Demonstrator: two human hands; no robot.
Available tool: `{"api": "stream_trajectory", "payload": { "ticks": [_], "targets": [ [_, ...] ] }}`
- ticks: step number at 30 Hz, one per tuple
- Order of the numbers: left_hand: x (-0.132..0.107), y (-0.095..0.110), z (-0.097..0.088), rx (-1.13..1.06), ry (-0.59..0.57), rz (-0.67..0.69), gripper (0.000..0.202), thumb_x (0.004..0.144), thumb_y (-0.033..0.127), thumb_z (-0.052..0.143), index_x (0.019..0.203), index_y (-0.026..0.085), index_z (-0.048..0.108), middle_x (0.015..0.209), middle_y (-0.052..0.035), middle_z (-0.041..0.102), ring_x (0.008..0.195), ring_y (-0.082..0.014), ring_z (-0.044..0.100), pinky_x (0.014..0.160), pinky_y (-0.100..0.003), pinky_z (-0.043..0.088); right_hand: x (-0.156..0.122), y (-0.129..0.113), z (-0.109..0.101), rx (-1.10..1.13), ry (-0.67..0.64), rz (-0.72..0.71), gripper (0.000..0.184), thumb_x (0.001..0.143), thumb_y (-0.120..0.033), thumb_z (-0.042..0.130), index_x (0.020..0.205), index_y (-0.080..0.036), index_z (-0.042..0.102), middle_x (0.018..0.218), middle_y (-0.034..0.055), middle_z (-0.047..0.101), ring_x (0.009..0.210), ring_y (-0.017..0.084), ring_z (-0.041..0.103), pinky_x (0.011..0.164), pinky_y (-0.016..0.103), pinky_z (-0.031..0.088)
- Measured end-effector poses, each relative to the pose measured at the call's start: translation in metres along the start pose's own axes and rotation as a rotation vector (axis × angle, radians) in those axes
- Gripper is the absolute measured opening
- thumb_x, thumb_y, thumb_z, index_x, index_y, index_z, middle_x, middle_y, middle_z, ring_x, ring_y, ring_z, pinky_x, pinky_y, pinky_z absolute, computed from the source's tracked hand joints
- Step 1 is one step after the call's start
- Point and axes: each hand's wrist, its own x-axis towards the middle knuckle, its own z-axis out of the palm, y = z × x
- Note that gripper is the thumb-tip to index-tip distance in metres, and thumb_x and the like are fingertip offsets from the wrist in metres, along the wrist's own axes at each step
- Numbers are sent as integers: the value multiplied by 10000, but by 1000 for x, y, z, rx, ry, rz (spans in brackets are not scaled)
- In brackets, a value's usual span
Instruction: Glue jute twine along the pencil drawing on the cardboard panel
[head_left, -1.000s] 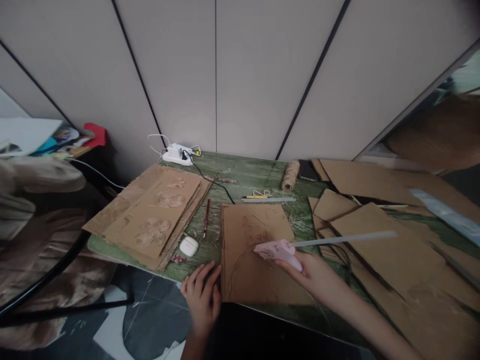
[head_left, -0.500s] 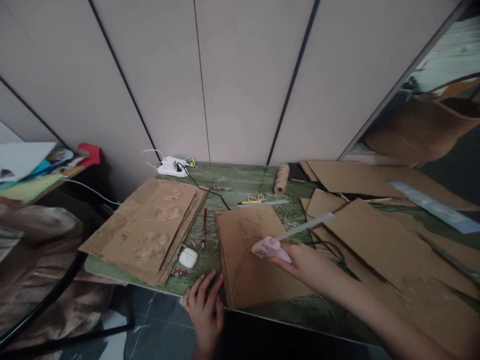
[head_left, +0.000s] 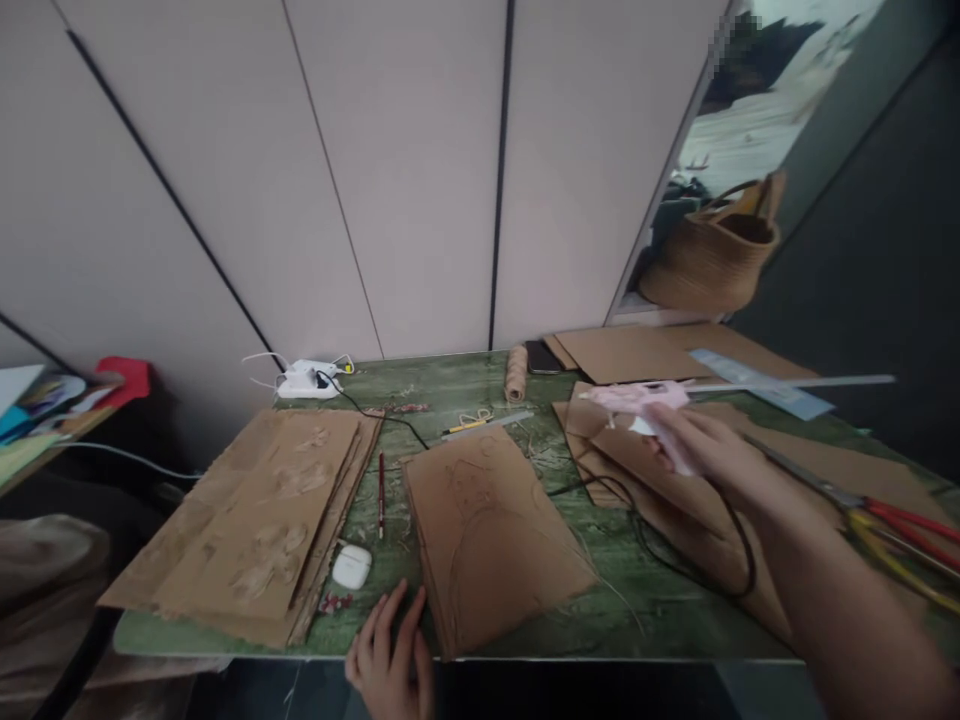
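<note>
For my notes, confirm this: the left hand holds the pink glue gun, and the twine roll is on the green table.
Wrong hand: the head view shows the right hand holding the pink glue gun. The twine roll is on the green table.

Bare green counter [head_left: 442, 376] runs along the back between power strip [head_left: 307, 381] and twine spool [head_left: 516, 374]. Left of the middle cardboard [head_left: 517, 545], a pencil [head_left: 381, 495], earbud case [head_left: 352, 567] and the left hand [head_left: 390, 655] narrow the lane; rightward, a black cord [head_left: 576, 486] crosses and the glue gun's [head_left: 637, 398] long stick [head_left: 795, 384] juts.

The head camera looks forward and down across the nearby table [head_left: 457, 382] toward the panelled wall [head_left: 420, 180].
</note>
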Motion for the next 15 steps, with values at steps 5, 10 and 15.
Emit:
{"api": "stream_trajectory", "payload": {
  "ticks": [5, 10, 15],
  "targets": [
    [8, 3, -3, -146, 98, -179, 288, 940, 260, 575, 1205, 299, 681, 1062, -68, 723, 924, -248, 671, 862, -436, 446, 8, 48, -61, -132, 130, 50, 443, 872, -536, 577, 727, -120, 624, 656, 65, 613, 589, 141, 523, 596, 300, 381],
    [25, 26, -13, -405, 106, -406, 322, 893, 422, 663, 1147, 236, 728, 830, -19, 769, 899, -226, 738, 811, -313, 569, 18, 80, -76, -741, 215, 92, 320, 871, -442, 617, 693, -176, 610, 634, 69, 629, 616, 211, 573, 601, 309, 358],
    [55, 62, -30, -539, -33, -356, 330, 851, 530, 690, 979, 242, 786, 814, -19, 801, 759, -213, 770, 678, -258, 615, 17, 98, -78, -820, 292, 130, 303, 869, -463, 603, 910, -171, 674, 883, 166, 720, 774, 287, 652, 661, 340, 396]
  ]
}}
